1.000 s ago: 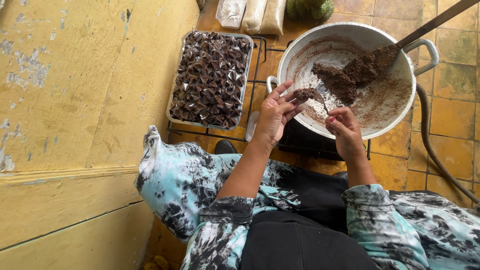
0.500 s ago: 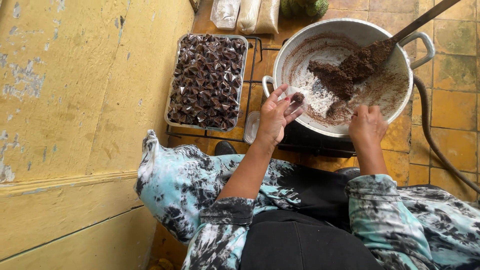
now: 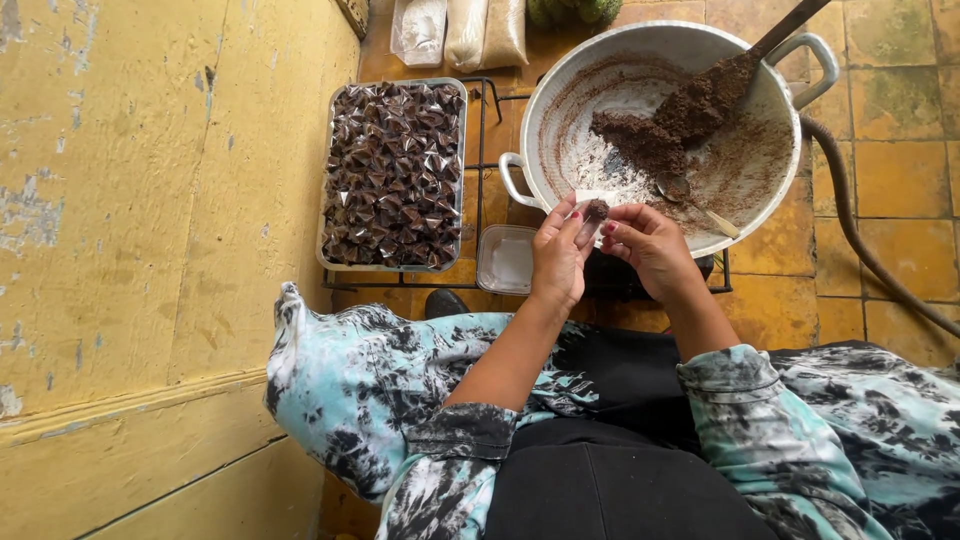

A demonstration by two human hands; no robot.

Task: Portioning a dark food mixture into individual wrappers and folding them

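Left hand (image 3: 558, 250) and right hand (image 3: 648, 245) meet just below the big white metal basin's rim (image 3: 540, 115), fingers pinched together on a small dark brown lump in clear wrapper (image 3: 594, 212). Rectangular metal tray of wrapped brown cones (image 3: 396, 175) sits close beside.

Yellow wall (image 3: 150, 200), tiled floor (image 3: 900, 170), dark hose (image 3: 860, 240), plastic bags (image 3: 460, 30), small clear container (image 3: 505, 258)
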